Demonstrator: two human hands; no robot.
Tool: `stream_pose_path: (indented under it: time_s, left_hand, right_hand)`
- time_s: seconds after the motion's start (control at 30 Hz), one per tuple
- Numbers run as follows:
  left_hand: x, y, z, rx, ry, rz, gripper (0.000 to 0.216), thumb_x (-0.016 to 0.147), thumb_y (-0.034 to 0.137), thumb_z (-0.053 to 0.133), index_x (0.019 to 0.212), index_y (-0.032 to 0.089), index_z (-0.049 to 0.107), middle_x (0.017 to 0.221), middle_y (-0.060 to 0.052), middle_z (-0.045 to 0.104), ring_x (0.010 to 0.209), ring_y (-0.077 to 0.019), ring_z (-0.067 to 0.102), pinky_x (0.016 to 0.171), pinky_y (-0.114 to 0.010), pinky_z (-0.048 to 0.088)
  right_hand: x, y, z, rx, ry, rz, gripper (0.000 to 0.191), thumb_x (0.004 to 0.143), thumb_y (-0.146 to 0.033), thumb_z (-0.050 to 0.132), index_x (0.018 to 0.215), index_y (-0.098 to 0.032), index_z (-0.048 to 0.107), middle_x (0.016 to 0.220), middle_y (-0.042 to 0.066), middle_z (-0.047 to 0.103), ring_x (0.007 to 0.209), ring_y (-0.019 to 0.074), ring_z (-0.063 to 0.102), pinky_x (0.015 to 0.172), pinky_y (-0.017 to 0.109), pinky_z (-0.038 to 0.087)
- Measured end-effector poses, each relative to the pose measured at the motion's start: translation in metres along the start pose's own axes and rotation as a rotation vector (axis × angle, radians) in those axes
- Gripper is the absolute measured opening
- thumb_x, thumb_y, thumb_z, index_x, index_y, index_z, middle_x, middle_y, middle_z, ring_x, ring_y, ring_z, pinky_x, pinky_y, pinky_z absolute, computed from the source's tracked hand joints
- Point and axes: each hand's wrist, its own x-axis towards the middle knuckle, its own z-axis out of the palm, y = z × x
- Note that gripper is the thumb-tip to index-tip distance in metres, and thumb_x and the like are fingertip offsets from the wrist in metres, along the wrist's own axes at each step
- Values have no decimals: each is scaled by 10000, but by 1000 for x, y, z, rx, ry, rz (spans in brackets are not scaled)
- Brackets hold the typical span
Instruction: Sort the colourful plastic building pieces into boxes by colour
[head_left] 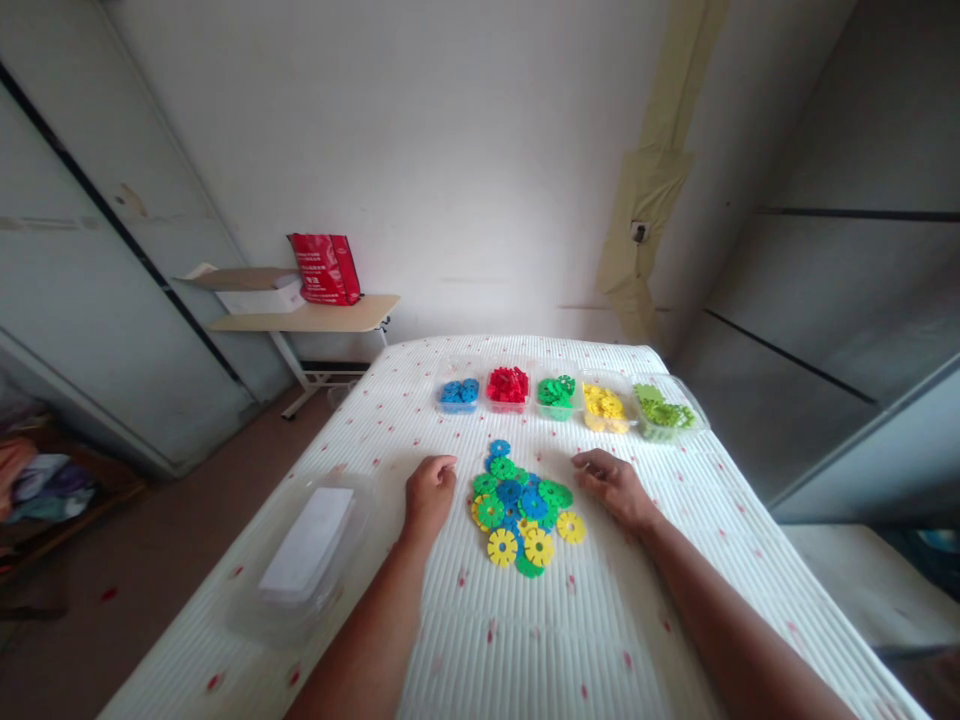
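A loose pile of notched plastic discs (511,492) in blue, green and yellow lies on the table between my hands. Left of it, my left hand (431,490) rests on the cloth with its fingers curled into a loose fist, apart from the discs; nothing shows in it. On the other side, my right hand (613,486) lies with loosely bent, parted fingers pointing toward the pile, holding nothing that I can see. Just beyond the pile's right edge, a yellow disc (571,527) lies nearest the right forearm.
Clear tubs stand in a row behind the pile: blue discs (459,392), red pieces (508,386), green pieces (556,393), yellow pieces (604,404) and light-green pieces (664,410). A clear lid (247,617) bearing white paper (309,545) lies left. A side table (337,314) holds a red bag (326,268).
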Motion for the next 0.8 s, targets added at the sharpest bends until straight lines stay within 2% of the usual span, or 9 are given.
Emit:
stream_pose_path:
  time_s: [0.13,0.27,0.43,0.6,0.7,0.8]
  left_hand:
    - [2,2,1,8,2,4,222,720,151,457,803,184,660,851,-35,693,799,-160,633,781,-296,498]
    - [1,0,1,-5,8,3,223,723,156,451,799,189,658,842,-27,690,799,-156,633,769,-280,497]
    - [1,-1,2,9,10,10,218,727,154,455,800,192,657,841,-23,688,790,-153,630,767,-277,493]
    - [1,0,2,21,10,22,217,724,144,461,791,188,663,833,-27,688,779,-154,629,768,-283,490]
    - [1,0,2,29,9,33,218,723,139,465,796,182,666,827,-28,686,774,-150,627,760,-272,487]
    - [2,-2,3,33,4,29,216,726,135,468,802,178,665,826,-29,684,765,-145,622,755,-265,482]
  right_hand:
    - [-4,-15,10,-62,-192,-173,326,693,-293,616,1004,-199,640,979,66,621,835,184,586,714,305,485]
    - [-2,-18,16,-148,-273,-275,424,663,-277,664,1081,-214,622,1082,85,585,1000,225,552,851,356,456]
    - [-1,-16,19,-272,-319,-310,464,662,-228,659,1121,-196,603,1049,86,590,970,222,550,854,347,446]
    - [1,-18,20,-321,-347,-316,370,732,-278,611,1097,-219,605,1008,68,598,932,208,555,828,333,441]
    - [1,-18,21,-286,-335,-306,299,730,-305,609,1015,-216,630,953,54,595,890,198,554,786,314,439]
    - [1,-17,18,-128,-261,-203,281,710,-328,612,962,-205,616,880,31,572,777,164,537,689,282,440]
